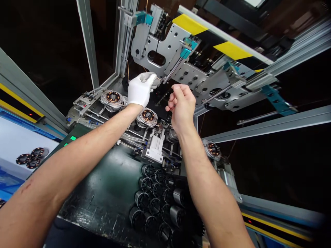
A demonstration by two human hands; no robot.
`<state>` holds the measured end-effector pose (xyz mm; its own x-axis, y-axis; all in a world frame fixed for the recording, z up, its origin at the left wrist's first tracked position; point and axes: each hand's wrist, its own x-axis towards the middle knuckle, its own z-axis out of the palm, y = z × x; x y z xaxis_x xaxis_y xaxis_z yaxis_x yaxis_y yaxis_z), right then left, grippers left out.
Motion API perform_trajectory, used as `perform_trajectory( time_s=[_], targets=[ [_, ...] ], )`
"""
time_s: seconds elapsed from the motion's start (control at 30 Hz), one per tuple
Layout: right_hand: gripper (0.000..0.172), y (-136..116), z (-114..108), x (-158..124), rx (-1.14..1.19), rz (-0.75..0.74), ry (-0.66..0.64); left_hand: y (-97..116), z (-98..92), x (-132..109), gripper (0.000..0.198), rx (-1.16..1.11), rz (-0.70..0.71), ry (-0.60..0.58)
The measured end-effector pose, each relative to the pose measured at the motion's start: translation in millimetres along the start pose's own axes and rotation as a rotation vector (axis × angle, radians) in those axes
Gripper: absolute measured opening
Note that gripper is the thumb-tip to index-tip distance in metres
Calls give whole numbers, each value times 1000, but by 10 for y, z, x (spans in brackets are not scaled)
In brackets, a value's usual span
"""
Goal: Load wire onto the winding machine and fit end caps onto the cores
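Both my arms reach into a winding machine. My left hand (141, 89) wears a white glove; its fingers are closed up against a small metal part under the grey machine plate (176, 44). My bare right hand (182, 103) is beside it, fingers curled in a pinch; what they hold is too fine to make out. A thin copper wire (128, 70) runs down just left of the glove. Below the hands, wound stators sit in fixtures: one at the left (113, 97), one in the middle (148, 116), one at the right (214, 149).
Several black cylindrical motor housings (155, 199) lie packed on the dark green bench (103, 196) near me. A few black stator parts (31, 158) rest on a white surface at the left. Aluminium frame posts (88, 41) and yellow-black guard bars (207, 34) surround the opening.
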<state>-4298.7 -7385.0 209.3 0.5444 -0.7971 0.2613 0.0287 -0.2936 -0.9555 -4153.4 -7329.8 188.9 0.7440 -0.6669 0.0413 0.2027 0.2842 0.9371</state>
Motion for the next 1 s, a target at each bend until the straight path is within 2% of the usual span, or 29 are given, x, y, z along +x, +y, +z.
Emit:
perform_trajectory(
  time_s=[0.27, 0.4, 0.53, 0.67, 0.83, 1.0],
  targets=[
    [48, 11, -37, -9, -40, -4, -20, -176, 54, 152, 15, 8, -19, -1],
    [46, 97, -77, 26, -37, -28, -21, -75, 33, 67, 19, -27, -57, -68],
    [54, 287, -151, 112, -103, -145, 1, 89, 11, -93, 22, -34, -132, -134],
    [61, 373, -135, 138, -215, -231, -54, 142, -22, -197, 31, -45, -180, -209],
    [59, 396, -102, 172, -237, -228, -72, 114, -55, -191, 34, -90, -216, -290],
    [59, 385, -142, 231, -232, -194, 0, 118, -53, -124, 32, -31, -137, -256]
  ],
)
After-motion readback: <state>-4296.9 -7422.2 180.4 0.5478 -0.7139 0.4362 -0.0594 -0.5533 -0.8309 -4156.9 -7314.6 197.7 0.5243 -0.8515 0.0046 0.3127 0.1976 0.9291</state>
